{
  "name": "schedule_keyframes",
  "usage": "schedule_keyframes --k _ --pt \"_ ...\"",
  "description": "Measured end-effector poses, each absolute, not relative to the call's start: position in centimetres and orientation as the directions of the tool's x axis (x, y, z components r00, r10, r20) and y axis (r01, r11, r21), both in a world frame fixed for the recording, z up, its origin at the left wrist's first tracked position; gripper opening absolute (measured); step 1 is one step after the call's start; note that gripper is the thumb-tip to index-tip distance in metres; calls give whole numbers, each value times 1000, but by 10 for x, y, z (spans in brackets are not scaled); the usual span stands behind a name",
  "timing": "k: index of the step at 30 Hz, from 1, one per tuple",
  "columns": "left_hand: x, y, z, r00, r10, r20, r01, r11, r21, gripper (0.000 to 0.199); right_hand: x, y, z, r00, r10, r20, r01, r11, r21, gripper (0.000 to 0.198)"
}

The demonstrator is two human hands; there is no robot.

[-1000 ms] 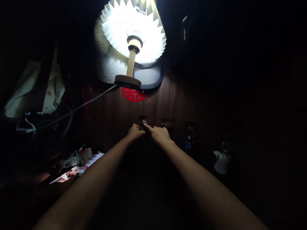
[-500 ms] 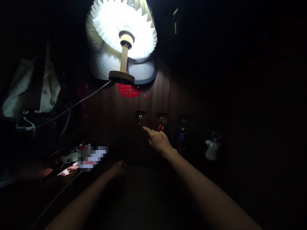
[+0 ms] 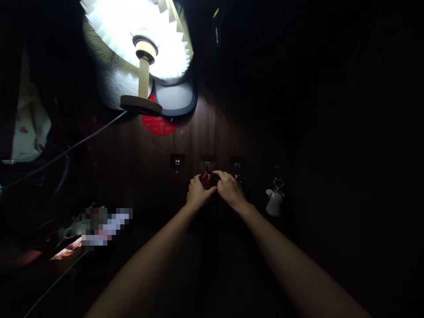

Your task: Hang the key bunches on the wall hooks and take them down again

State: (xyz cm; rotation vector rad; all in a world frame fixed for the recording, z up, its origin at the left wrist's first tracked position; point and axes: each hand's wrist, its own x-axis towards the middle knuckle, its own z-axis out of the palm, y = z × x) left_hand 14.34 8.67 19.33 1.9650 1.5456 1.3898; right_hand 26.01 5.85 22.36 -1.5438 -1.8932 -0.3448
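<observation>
A small red shiny pendant-like thing (image 3: 206, 179), too dark to name more closely, hangs beneath a wall hook (image 3: 207, 162). My left hand (image 3: 198, 193) is wrapped about its lower part, fingers on the left and thumb stretched out to the right. Close on its right side is my right hand (image 3: 229, 189), index finger reaching toward the red thing and the other fingers bent but apart. Nothing shows in the right hand. Whether its fingertip touches the red thing is hard to see.
A lit pleated lamp (image 3: 144, 75) stands upper left before a cap (image 3: 175, 95) and a red paper cutout (image 3: 159, 126). More hooks (image 3: 177, 161) line the dark wood panel. A white figure-like thing (image 3: 274, 202) hangs at right. A cable (image 3: 96, 132) crosses the left.
My left hand has risen from low down to the red thing. My right hand has drawn back from near the left hook to the red thing's right side. The view has shifted right.
</observation>
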Motion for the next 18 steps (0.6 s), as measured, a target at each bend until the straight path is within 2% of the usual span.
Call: schedule_keyframes --k 2,5,8,12,15,18 --pt "171 86 199 -178 867 466 594 -282 754 60 263 61 233 -102 796 596 963 228 -141 51" --pt "189 87 197 -268 879 395 563 -189 804 47 268 64 242 -181 818 545 973 230 -22 53" --pt "183 92 190 -216 892 398 584 -208 785 36 271 68 244 -221 826 519 974 216 71 53" --pt "163 96 184 -81 903 422 611 -290 737 32 271 69 242 -213 840 499 977 190 99 55" --pt "153 93 197 -18 911 413 599 -321 734 31 268 66 245 -222 837 500 975 189 117 52" --pt "146 89 223 -11 870 492 524 -414 744 29 265 63 251 -223 847 482 975 185 125 50"
